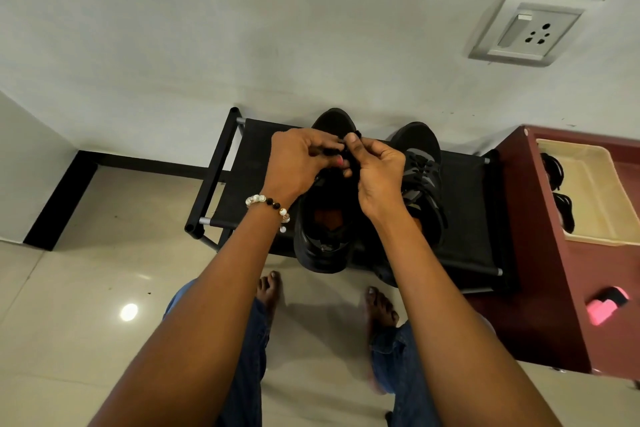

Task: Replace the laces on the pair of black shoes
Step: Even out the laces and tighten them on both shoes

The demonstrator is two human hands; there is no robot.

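Note:
Two black shoes stand side by side on a low black rack (464, 218). The left shoe (325, 229) has its opening toward me, and both my hands work above its tongue. My left hand (298, 163), with a bead bracelet at the wrist, pinches a black lace (356, 134) with curled fingers. Close beside it, my right hand (377, 170) pinches the same lace between thumb and fingers. The right shoe (420, 177) sits laced, partly hidden by my right forearm. The hands hide the left shoe's eyelets.
A maroon cabinet (540, 253) stands right of the rack, with a cream tray (595, 191) on top holding dark laces (554, 173). A pink item (604, 305) sits in its lower opening. The wall carries a socket (526, 29). My bare feet stand on the tiled floor.

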